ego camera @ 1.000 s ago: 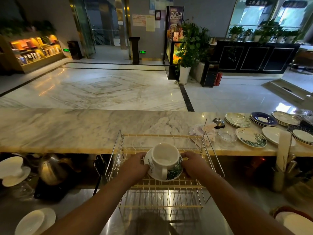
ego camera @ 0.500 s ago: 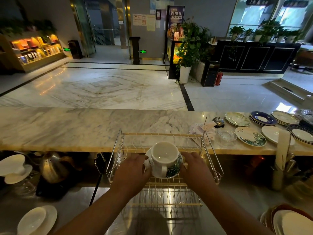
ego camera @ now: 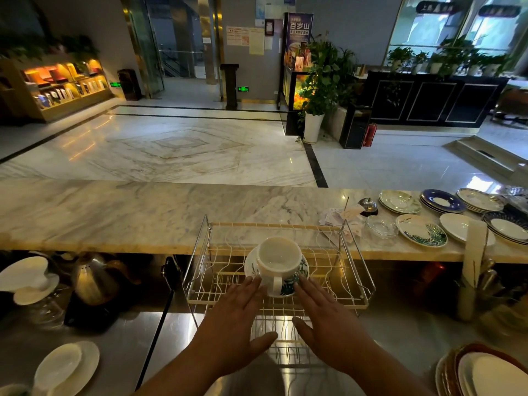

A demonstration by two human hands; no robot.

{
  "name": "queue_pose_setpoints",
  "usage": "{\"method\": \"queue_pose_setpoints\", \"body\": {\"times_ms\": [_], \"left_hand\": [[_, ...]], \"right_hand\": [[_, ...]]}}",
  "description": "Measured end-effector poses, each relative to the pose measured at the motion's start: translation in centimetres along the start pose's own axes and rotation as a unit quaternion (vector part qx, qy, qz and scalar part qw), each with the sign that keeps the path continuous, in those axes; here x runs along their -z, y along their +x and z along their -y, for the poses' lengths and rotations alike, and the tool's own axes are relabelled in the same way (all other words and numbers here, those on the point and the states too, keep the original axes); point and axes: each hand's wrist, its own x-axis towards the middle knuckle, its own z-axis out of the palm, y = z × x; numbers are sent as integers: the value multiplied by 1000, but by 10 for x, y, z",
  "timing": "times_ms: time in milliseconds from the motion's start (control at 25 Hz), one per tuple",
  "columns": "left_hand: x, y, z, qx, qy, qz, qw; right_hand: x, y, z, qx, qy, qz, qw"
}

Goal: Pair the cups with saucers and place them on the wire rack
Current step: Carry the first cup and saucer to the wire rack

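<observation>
A white cup (ego camera: 278,260) with a leaf pattern stands upright on its matching saucer (ego camera: 303,272), resting on the upper tier of the wire rack (ego camera: 200,275). The cup's handle points toward me. My left hand (ego camera: 237,315) lies flat with fingers spread, its fingertips touching the saucer's left front edge. My right hand (ego camera: 324,315) is spread the same way, fingertips at the saucer's right front edge. Neither hand grips anything.
Several saucers and plates (ego camera: 421,234) lie on the marble counter (ego camera: 114,215) at the right, by a glass dish (ego camera: 381,227) and bell (ego camera: 368,206). A kettle (ego camera: 94,278), white cup on saucer (ego camera: 28,277), plates (ego camera: 67,367) and stacked plates (ego camera: 491,372) flank the rack below.
The cup and saucer moved back and down onto the rack's upper tier. Both hands let go, opened flat and drew toward me.
</observation>
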Motion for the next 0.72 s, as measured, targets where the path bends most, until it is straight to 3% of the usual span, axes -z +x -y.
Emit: {"method": "queue_pose_setpoints", "body": {"times_ms": [360, 720], "left_hand": [[3, 0, -4, 0, 4, 9, 1000], [18, 7, 18, 60, 39, 20, 997]], "right_hand": [[4, 5, 5, 15, 5, 13, 1000], [2, 43, 25, 40, 14, 18, 999]]}}
